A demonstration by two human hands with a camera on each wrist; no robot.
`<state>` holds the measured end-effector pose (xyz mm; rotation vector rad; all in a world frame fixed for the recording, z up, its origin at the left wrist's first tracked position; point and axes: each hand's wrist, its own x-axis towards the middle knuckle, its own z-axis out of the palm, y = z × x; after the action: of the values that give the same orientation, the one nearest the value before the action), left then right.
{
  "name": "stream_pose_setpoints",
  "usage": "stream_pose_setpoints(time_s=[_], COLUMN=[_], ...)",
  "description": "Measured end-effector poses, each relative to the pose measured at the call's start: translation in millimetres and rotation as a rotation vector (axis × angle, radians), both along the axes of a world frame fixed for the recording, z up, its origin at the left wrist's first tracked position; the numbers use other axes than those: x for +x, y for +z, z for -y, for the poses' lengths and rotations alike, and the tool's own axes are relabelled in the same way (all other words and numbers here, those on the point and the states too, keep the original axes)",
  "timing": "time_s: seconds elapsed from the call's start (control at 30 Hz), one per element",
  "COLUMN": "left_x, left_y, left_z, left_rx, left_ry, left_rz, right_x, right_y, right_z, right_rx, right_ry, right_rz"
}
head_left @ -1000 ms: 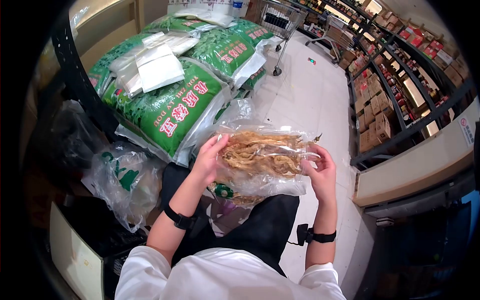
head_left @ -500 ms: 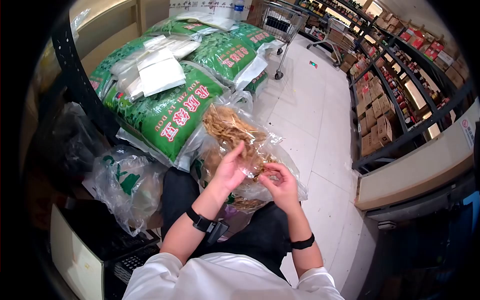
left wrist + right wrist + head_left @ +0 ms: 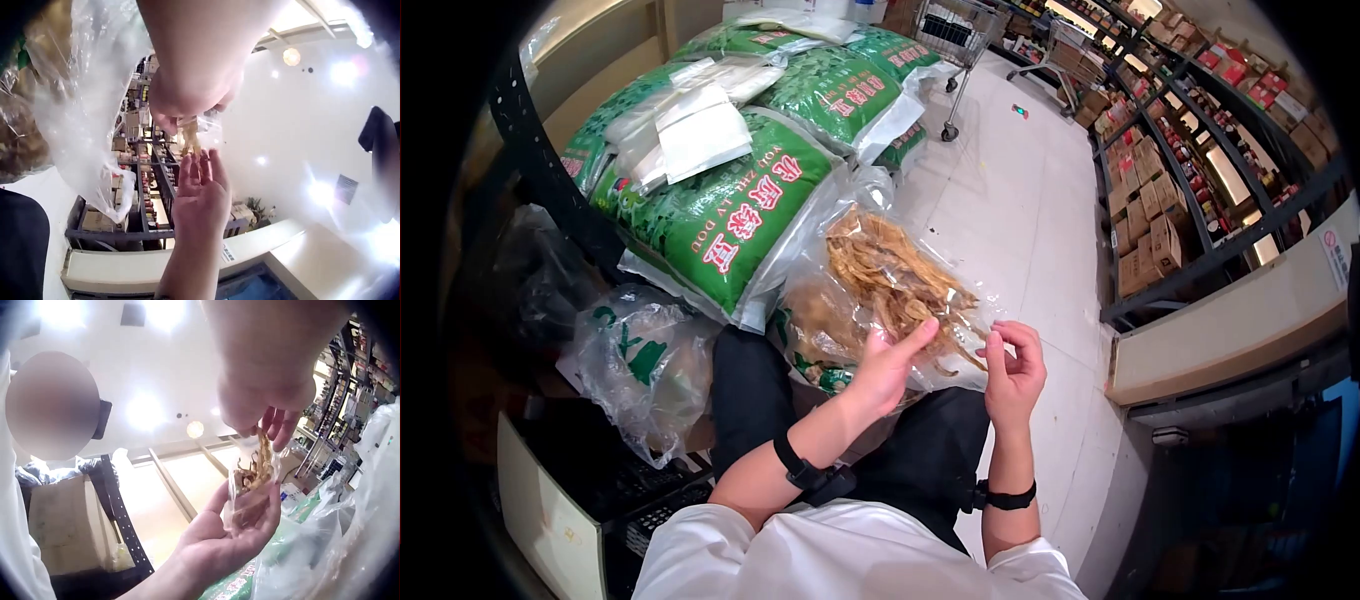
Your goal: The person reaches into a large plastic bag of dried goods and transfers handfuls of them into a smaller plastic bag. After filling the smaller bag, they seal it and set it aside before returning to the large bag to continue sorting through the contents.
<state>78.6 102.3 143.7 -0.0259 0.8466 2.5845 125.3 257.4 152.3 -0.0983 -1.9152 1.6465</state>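
Note:
A clear bag of long, dried yellow-brown strips [image 3: 890, 262] lies slanted over a larger clear bag in the head view. My left hand [image 3: 884, 374] grips its near part, thumb on top; the right wrist view shows this hand [image 3: 228, 540] curled round the bag [image 3: 245, 515], with strips [image 3: 259, 465] sticking out of its mouth. At the bag's right end, my right hand [image 3: 1013, 376] pinches strip ends between thumb and fingers. In the left wrist view my right hand [image 3: 201, 203] reaches the strip ends, and my left hand [image 3: 194, 94] is partly hidden by its forearm.
Large green sacks [image 3: 725, 215] are stacked ahead on the left, with white packets [image 3: 703, 132] on top. A crumpled clear bag [image 3: 645, 365] sits at left. Carts [image 3: 955, 35] stand on the tiled floor [image 3: 990, 200]; shelves of boxes [image 3: 1145, 215] line the right.
The bag has turned from crosswise to slanted, and my left hand has shifted to its near part. Over the last half second my right hand has moved right, away from my left.

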Motion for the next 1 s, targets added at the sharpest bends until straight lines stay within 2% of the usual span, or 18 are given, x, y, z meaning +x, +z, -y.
stream_pose_setpoints(time_s=[0.07, 0.13, 0.2, 0.3, 0.33, 0.43, 0.5, 0.6, 0.67, 0.73, 0.87, 0.93, 1.0], left_x=[9, 19, 29, 46, 45, 42, 36, 28, 20, 16, 10, 3, -5], left_y=[4, 6, 1, -10, -16, -23, -26, -38, -47, -62, -77, -78, -93], left_z=[-8, -17, -26, -38, -40, -40, -37, -29, -21, -18, -5, 7, 11], left_rx=[0.021, 0.061, 0.06, 0.064, 0.062, 0.05, 0.011, -0.06, -0.134, -0.122, -0.033, 0.176, 0.234], left_ry=[-0.041, -0.075, -0.109, -0.191, -0.193, -0.243, -0.261, -0.286, -0.388, -0.388, -0.422, -0.456, -0.452], left_rz=[-0.003, 0.06, 0.096, 0.169, 0.172, 0.243, 0.243, 0.24, 0.285, 0.291, 0.304, 0.346, 0.339], right_x=[8, 20, 29, 42, 43, 43, 39, 33, 28, 26, 23, 22, 21], right_y=[-2, -2, 0, 13, 15, 15, 7, -6, -18, -22, -30, -36, -41], right_z=[-5, -4, -10, -17, -17, -18, -22, -22, -20, -17, -13, -13, -8], right_rx=[0.049, -0.12, -0.15, 0.113, 0.111, 0.101, 0.182, 0.164, 0.181, 0.2, 0.298, 0.311, 0.393], right_ry=[-0.016, -0.093, -0.116, -0.14, -0.143, -0.029, 0.095, 0.143, 0.163, 0.181, 0.292, 0.333, 0.315], right_rz=[0.022, 0.047, 0.06, 0.265, 0.268, 0.316, 0.411, 0.501, 0.528, 0.558, 0.535, 0.517, 0.503])
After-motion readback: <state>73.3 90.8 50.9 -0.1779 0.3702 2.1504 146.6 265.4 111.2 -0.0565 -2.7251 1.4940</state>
